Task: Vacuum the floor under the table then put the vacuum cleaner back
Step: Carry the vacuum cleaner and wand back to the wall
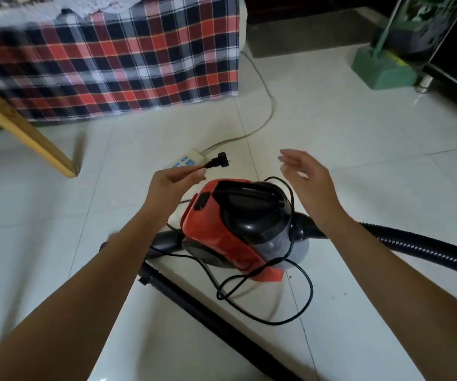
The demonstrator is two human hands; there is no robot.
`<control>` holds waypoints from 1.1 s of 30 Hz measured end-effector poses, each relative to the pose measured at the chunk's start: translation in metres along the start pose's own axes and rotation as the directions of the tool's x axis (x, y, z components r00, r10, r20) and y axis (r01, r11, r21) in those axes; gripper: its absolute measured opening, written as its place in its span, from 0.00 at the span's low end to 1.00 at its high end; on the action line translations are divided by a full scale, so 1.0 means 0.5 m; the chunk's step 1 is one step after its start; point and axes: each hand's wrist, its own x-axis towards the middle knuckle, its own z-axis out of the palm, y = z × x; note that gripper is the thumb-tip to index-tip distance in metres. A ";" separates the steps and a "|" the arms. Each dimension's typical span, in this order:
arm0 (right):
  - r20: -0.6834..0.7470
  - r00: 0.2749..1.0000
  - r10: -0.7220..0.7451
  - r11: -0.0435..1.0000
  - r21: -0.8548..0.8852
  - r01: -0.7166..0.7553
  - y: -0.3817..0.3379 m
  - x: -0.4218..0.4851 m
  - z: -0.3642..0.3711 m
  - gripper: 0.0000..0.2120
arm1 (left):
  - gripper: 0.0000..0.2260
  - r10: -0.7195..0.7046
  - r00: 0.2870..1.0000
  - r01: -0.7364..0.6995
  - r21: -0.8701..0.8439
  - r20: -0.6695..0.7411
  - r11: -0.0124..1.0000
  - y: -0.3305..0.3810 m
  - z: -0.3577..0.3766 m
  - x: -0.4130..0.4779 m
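A red and black vacuum cleaner [230,224] lies on the white tiled floor in the middle of the view. Its black power cord [263,295] loops loosely on the floor in front of it. My left hand [175,185] pinches the cord just behind the black plug [217,162], holding it in the air above a white power strip [188,160]. The plug is out of the strip. My right hand [307,180] hovers open above the right side of the vacuum, holding nothing. The ribbed black hose [425,248] runs off to the right, and a black wand [208,314] lies diagonally toward the bottom.
A wooden table leg [29,133] slants in at the left. Behind it hangs a red, black and white checked cloth [128,64]. The strip's beige cable [265,111] curves back along the floor. A green stand [383,70] sits at the upper right beside dark furniture.
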 end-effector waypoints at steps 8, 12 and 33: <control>-0.119 0.991 0.054 0.996 -0.057 -0.061 0.039 -0.051 -0.014 0.12 | 0.07 0.045 0.995 -0.043 -0.024 0.089 0.999 -0.001 0.038 0.005; -0.173 0.983 0.064 0.995 -0.070 -0.077 0.057 -0.061 -0.010 0.12 | 0.09 0.084 0.985 -0.088 0.018 0.148 0.996 0.001 0.053 0.023; -0.127 0.992 0.004 0.844 -0.532 -0.072 0.123 -0.107 -0.006 0.17 | 0.15 0.157 0.860 -0.263 0.157 0.486 0.952 -0.037 0.083 0.039</control>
